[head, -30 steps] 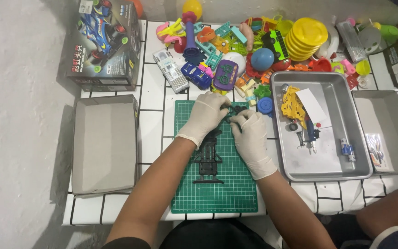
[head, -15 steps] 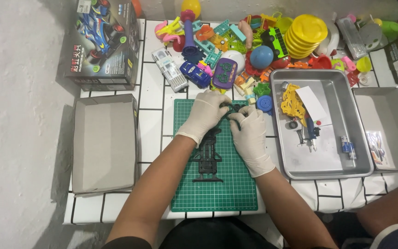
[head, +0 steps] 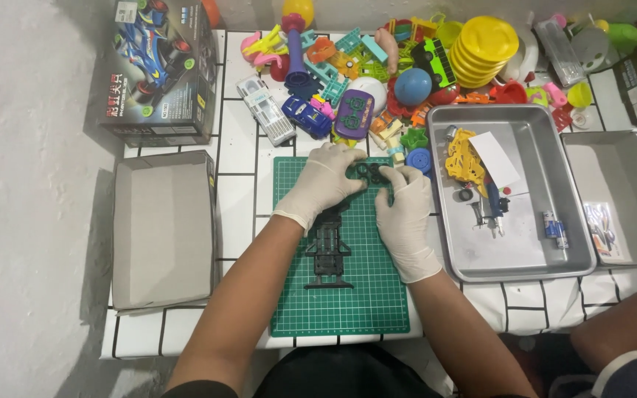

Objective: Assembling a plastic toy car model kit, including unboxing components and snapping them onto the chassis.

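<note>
A black model-car chassis (head: pixel 329 249) lies lengthwise on the green cutting mat (head: pixel 348 302). Both hands wear white gloves. My left hand (head: pixel 324 184) rests on the far end of the chassis, with its fingers curled over that end. My right hand (head: pixel 405 214) meets it from the right, and its fingertips pinch a small dark part (head: pixel 371 172) at the chassis's far end. The near end of the chassis is uncovered.
A metal tray (head: pixel 532 254) right of the mat holds a yellow parts frame (head: pixel 464 158), a white paper and small parts. An open grey box lid (head: pixel 162 228) lies to the left, a printed kit box (head: pixel 158 70) behind it. Colourful toys (head: pixel 377 66) crowd the back. Another person's arm (head: pixel 621 332) shows at lower right.
Both hands stay on the far end of the chassis, with only slight finger shifts. The chassis has not visibly moved.
</note>
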